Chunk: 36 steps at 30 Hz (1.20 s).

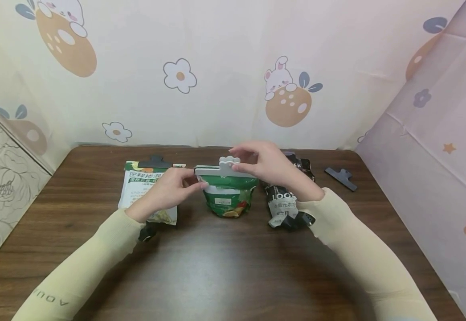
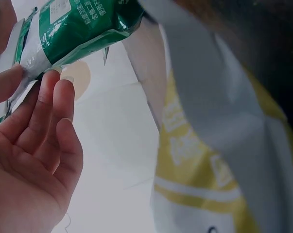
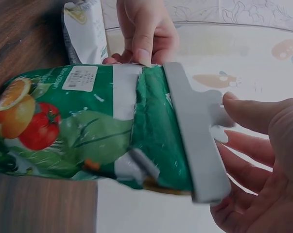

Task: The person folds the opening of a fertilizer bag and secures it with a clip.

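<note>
A green bag (image 1: 229, 200) with fruit pictures stands mid-table, its folded top in a wide grey-white clip (image 1: 209, 170). My left hand (image 1: 171, 187) pinches the bag's left top corner between thumb and fingers, as the left wrist view also shows on the green bag (image 2: 83, 29). My right hand (image 1: 267, 165) is at the clip's scalloped handle; in the right wrist view its thumb and index finger pinch the handle of the clip (image 3: 197, 136), the other fingers loosely bent behind it.
At the left lies a white and green bag (image 1: 134, 183) with a dark clip (image 1: 155, 162) on its top. A black bag (image 1: 282, 200) lies right of the green one, partly under my right forearm. Farther right is a loose dark clip (image 1: 341, 178). A patterned curtain (image 1: 225, 111) hangs behind the table.
</note>
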### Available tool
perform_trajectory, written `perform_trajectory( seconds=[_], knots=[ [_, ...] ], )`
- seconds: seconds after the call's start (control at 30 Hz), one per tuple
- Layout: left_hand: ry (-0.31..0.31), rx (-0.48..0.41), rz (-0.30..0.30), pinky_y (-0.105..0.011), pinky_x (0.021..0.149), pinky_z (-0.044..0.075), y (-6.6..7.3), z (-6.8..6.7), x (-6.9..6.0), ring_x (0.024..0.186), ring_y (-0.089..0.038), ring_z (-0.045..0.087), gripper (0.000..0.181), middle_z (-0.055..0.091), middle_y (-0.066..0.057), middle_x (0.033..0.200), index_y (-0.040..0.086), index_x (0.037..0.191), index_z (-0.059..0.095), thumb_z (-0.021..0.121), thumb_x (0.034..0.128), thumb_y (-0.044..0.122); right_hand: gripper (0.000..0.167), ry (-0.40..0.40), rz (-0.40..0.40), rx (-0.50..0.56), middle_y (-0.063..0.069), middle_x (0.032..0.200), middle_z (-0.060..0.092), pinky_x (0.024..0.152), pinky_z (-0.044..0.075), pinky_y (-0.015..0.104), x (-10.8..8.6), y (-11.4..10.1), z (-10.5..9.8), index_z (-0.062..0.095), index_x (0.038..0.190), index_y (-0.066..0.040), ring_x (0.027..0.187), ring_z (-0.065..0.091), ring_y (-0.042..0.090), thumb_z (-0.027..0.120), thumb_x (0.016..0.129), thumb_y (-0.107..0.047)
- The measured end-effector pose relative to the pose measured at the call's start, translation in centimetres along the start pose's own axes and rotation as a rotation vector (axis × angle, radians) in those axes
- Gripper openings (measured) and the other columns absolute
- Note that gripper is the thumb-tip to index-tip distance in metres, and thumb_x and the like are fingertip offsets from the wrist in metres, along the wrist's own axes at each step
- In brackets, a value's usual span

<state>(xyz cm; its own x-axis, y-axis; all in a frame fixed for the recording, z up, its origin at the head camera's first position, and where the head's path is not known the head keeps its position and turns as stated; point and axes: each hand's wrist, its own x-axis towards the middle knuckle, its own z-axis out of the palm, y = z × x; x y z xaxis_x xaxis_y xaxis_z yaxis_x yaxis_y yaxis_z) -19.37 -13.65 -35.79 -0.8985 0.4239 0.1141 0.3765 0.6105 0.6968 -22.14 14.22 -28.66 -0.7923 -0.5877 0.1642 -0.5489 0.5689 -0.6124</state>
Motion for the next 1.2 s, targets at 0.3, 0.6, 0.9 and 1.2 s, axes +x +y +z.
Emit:
perform_trajectory(
  seconds=[0.3,0.6,0.9,1.2],
  knots=[
    [-0.004,-0.003,-0.017,-0.035,0.071,0.052,0.0,0.3,-0.3,0.08,-0.017,0.061,0.02,0.073,-0.002,0.094,0.02,0.097,0.072,0.068,0.0954,0.039,0.046,0.052,0.07,0.005,-0.001,0.116,0.067,0.088,0.05,0.04,-2.6,2.1,0.1,0.064,0.131,-0.013,0.105,0.059,0.017,0.075,0.091,-0.032],
    [0.007,-0.05,0.01,-0.034,0.07,0.053,-0.4,1.0,-0.4,0.077,-0.014,0.064,0.018,0.073,0.001,0.092,0.02,0.098,0.073,0.067,0.0962,0.036,0.046,0.055,0.153,0.006,0.004,0.124,0.064,0.079,0.05,0.04,-4.5,3.9,1.6,0.064,0.13,-0.015,0.093,0.061,0.02,0.077,0.089,-0.031],
    [-0.001,-0.083,-0.02,-0.036,0.072,0.053,-0.6,1.7,-0.3,0.082,-0.013,0.064,0.021,0.072,0.004,0.093,0.021,0.097,0.074,0.066,0.0962,0.04,0.032,0.015,0.189,0.038,0.001,0.097,0.07,0.075,0.049,0.04,-4.8,4.7,3.5,0.07,0.109,-0.01,0.083,0.059,0.024,0.078,0.087,-0.032],
    [0.042,-0.103,-0.026,-0.031,0.053,0.03,-0.4,1.7,0.0,0.059,-0.015,0.036,0.018,0.049,0.001,0.064,0.019,0.09,0.076,0.068,0.0958,0.035,0.026,0.044,0.221,0.016,-0.001,0.089,0.071,0.07,0.046,0.036,-4.1,4.6,4.2,0.076,0.103,-0.014,0.074,0.055,0.019,0.077,0.087,-0.035]
  ],
)
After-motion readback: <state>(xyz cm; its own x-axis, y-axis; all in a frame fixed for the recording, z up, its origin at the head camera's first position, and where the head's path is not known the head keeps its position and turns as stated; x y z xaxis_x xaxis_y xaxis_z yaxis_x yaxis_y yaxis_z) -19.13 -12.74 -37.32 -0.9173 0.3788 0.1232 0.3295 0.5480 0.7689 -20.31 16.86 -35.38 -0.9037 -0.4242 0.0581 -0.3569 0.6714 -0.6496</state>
